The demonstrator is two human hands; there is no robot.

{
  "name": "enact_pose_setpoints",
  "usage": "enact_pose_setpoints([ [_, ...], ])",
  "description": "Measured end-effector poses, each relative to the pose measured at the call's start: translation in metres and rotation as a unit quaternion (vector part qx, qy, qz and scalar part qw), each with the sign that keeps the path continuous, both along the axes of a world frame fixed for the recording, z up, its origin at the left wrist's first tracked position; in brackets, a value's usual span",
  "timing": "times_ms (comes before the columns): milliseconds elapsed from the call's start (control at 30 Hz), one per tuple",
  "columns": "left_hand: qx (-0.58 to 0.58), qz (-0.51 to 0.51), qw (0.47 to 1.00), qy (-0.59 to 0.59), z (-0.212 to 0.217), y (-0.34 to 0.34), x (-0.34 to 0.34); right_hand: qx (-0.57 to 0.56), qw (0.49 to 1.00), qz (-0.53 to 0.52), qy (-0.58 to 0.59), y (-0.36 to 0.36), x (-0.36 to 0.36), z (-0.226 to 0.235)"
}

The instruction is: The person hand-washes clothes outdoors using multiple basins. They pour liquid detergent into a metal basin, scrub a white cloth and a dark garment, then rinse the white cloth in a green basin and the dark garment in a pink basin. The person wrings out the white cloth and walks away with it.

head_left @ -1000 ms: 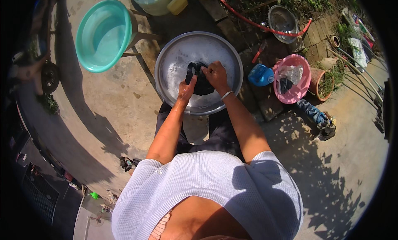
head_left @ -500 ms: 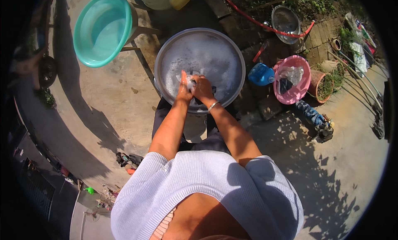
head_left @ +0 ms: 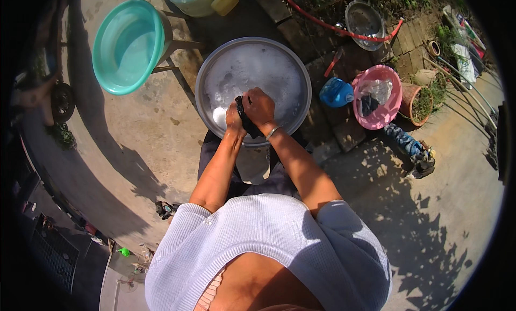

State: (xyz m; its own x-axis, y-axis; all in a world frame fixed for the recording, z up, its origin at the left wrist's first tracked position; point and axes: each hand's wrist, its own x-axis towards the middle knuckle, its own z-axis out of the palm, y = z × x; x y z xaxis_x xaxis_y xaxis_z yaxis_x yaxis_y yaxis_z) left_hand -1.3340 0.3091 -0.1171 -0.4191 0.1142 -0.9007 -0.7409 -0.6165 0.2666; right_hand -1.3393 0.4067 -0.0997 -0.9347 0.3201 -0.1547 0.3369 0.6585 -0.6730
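Note:
A dark wet cloth (head_left: 245, 117) is bunched between my two hands, over the near part of a large round metal basin (head_left: 199, 93). My left hand (head_left: 234, 119) is closed on its left side, with wet skin at the wrist. On the other side, my right hand (head_left: 259, 106) grips the cloth from above, its fingers curled. Part of the cloth hangs down by the right wrist, which wears a bangle (head_left: 273, 132). White suds (head_left: 252, 69) cover the water in the basin. Whatever lies under the foam is hidden.
A turquoise tub (head_left: 101, 69) of water stands on a support at upper left. To the right are a blue plastic jug (head_left: 336, 92), a pink basin (head_left: 396, 96) holding plastic bags, and a plant pot (head_left: 413, 104). Behind them a red hose (head_left: 312, 18) passes a metal pan (head_left: 365, 20).
Half a second ago foam covered my hands and little of the cloth showed. Now the dark cloth stands out between them, and my right hand has turned over it. The suds look flatter.

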Motion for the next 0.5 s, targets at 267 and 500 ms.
enact_pose_setpoints([
  [267, -0.436, -0.337, 0.699, 0.455, -0.024, -0.036, 0.003, 0.12, 0.991, 0.036, -0.052, 0.053, 0.019, -0.004],
  [500, -0.542, -0.506, 0.611, 0.279, -0.066, -0.043, 0.022, 0.128, 0.937, 0.129, -0.298, 0.019, 0.034, -0.044],
])
